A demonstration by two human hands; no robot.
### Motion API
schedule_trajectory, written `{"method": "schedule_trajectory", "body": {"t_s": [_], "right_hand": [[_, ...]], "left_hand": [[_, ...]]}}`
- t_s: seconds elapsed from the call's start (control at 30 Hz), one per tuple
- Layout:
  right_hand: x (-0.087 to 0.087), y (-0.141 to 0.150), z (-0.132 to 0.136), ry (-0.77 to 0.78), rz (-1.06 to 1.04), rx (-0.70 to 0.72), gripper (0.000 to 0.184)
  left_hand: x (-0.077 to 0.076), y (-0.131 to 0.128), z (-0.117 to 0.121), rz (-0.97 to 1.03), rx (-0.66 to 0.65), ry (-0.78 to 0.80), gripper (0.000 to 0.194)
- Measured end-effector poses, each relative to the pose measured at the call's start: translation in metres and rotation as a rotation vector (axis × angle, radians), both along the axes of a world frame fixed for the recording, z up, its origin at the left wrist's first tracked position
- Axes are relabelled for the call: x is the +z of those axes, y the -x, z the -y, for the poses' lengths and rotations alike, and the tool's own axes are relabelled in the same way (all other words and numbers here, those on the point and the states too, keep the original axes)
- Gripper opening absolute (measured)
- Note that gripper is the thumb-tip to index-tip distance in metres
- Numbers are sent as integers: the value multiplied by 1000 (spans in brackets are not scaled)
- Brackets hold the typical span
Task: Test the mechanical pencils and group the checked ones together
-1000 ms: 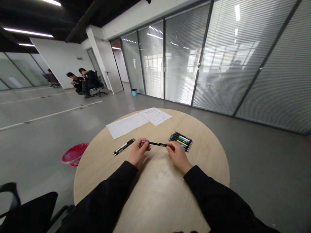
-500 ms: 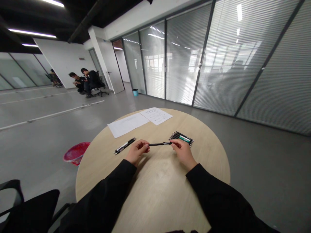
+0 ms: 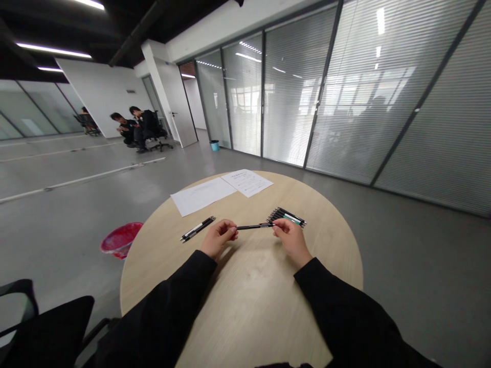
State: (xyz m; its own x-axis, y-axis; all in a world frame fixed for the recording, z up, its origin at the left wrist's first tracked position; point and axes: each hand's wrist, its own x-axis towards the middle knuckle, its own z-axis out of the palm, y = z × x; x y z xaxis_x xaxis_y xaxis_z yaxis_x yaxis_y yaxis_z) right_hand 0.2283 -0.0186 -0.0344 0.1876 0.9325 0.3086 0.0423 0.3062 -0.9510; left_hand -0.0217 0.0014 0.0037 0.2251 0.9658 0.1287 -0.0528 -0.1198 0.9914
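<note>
A black pen (image 3: 253, 226) is held nearly level above the round wooden table, stretched between my two hands. My left hand (image 3: 219, 236) pinches its left end, and the fingers of my right hand (image 3: 288, 236) are closed on its right end. Just left of my left hand lie a couple of pens (image 3: 197, 229) side by side, dark with a pale section. Behind my right hand rests a row of several black pens (image 3: 289, 215), one showing a green part; my hand partly covers them.
Two paper sheets, a blank-looking one (image 3: 203, 196) and a printed one (image 3: 249, 182), lie at the far side of the table (image 3: 245, 306). A red basin (image 3: 120, 240) and a black chair (image 3: 49, 327) stand on the left. Seated people (image 3: 143, 125) are farther back.
Both hands still grip the same pen, which has tilted very slightly, its right end a little higher. The view has shifted a touch; the other pens and papers stay put.
</note>
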Motion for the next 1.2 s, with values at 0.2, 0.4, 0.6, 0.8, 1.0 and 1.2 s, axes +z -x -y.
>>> {"method": "schedule_trajectory", "body": {"t_s": [0.2, 0.4, 0.6, 0.8, 1.0, 1.2], "right_hand": [[0, -3, 0, 5, 90, -13, 26], [-4, -3, -2, -20, 91, -37, 27], [-5, -2, -3, -29, 85, -55, 25], [-2, -2, 0, -25, 128, -55, 23], [2, -1, 2, -12, 143, -54, 24], [4, -2, 4, -16, 174, -49, 22]], "left_hand": [[-3, -1, 0, 32, 27, -7, 34], [-3, -1, 0, 33, 17, -14, 35], [-6, 0, -2, 42, 17, -2, 35], [-12, 0, -6, 56, 19, 8, 35], [-8, -1, -3, 48, 37, 4, 37], [-7, -2, -3, 35, 44, -13, 37]]}}
